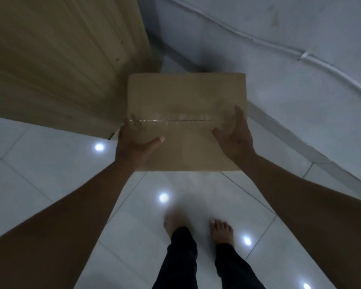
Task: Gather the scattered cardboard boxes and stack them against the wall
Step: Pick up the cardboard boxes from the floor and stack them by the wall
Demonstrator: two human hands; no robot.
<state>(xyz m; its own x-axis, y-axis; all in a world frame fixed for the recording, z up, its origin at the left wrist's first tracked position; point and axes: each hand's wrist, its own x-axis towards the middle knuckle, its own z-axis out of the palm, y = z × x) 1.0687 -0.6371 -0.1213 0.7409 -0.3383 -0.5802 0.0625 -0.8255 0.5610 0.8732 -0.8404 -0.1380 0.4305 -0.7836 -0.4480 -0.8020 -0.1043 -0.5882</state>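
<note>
A brown cardboard box (186,107) with a taped seam across its top is held in the air in front of me, above the floor. My left hand (133,147) grips its left side, thumb lying on top and fingers hidden underneath. My right hand (236,138) grips the right side, thumb on top, fingers along the edge. The grey wall (258,49) rises just beyond the box.
A large beige wooden panel or door (61,59) stands at the left, close to the box. A white cable (300,53) runs along the wall. The white tiled floor (50,174) shows light reflections. My bare feet (198,228) stand below the box.
</note>
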